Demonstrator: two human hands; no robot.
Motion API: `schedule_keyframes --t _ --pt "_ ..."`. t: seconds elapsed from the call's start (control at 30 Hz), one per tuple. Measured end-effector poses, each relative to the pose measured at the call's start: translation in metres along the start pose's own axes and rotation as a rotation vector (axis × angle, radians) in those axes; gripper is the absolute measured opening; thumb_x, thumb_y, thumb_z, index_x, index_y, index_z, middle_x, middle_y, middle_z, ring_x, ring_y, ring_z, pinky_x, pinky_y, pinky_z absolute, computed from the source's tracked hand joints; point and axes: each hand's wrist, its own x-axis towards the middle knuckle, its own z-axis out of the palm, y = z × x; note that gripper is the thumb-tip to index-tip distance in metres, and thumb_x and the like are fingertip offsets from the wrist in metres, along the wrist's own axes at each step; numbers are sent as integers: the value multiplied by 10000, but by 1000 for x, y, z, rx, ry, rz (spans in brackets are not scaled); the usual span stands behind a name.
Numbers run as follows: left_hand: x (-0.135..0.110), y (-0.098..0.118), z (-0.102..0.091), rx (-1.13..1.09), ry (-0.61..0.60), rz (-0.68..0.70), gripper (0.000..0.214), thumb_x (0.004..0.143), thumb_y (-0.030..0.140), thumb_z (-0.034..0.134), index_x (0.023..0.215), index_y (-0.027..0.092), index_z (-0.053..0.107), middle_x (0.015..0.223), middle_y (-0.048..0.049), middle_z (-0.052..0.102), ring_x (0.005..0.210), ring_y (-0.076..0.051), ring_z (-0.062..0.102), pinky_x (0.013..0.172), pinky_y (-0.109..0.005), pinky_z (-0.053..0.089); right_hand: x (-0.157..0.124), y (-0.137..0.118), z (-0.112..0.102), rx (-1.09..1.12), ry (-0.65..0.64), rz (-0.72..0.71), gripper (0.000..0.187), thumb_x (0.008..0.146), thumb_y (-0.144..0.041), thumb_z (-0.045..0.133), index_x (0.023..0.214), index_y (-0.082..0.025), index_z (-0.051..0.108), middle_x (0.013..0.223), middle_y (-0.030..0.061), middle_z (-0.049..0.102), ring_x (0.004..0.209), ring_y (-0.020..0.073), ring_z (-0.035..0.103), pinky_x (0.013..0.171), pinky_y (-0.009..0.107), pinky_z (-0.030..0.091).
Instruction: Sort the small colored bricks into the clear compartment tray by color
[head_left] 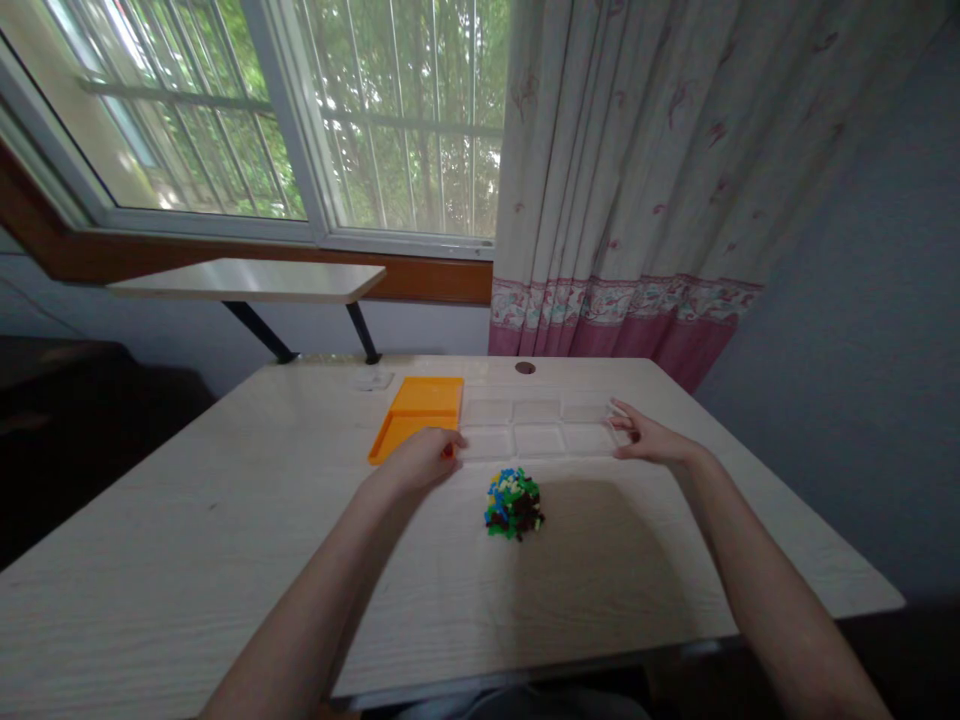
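From where I stand there is just the one view to follow, the head view, looking down over the tabletop (225, 500). The clear tray (538, 424) lies flat toward the back, two rows of three compartments, between the person's hands. The right hand (654, 438) has its right end, fingers parted, thumb at the near corner and fingertips along the edge, so I'd call that grip a light grasp on the tray. The left hand (420, 456) is curled at the near left corner, by a small red spot (448, 450) I can't make out; whether its grip closes on the tray or merely rests there, I cannot tell.

Just left of the clear tray lies an orange tray (426, 396), in two sections. The pile of small pieces (514, 503), green, blue, yellow, cream and dark brown all mixed, sits in front of the clear tray, nearer the person, with neither hand on it.

To my eye it's early: the trays are laid out side by side, but the pieces are unsorted, and I can see none in the compartments. All the handling of the pieces looks left to do.
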Motion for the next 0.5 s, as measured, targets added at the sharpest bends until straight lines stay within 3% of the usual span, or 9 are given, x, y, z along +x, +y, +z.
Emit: schedule_keyframes --t 0.2,0.33,0.4,0.5 --pt "-1 1 -2 -10 -33 8 368 704 361 546 1025 200 624 845 -45 652 735 -169 581 657 -233 397 0 1 0 -12 -9 11 1084 606 -295 691 1394 -180 -44 1330 159 396 888 193 566 826 360 459" --pt "-7 4 -20 -89 -31 -9 408 720 462 510 993 184 632 853 -47 659 722 -163 583 632 -227 404 -1 0 1 25 -5 42 1107 583 -336 719 1394 -191 -21 1321 162 397 954 211 551 863 379 444" --pt "-7 -5 -36 -118 15 -40 400 765 468 445 945 171 643 847 -50 662 718 -160 585 633 -227 411 -1 0 0 93 29 40 1106 579 -368 725 1392 -183 -2 1304 175 403 1067 231 499 886 381 433" --pt "2 -38 -59 -47 157 -188 384 802 432 398 937 168 643 893 -56 663 780 -176 590 693 -241 423 -1 0 0 199 77 37 1055 613 -415 698 1389 -203 16 1304 190 378 1125 237 464 870 383 449"
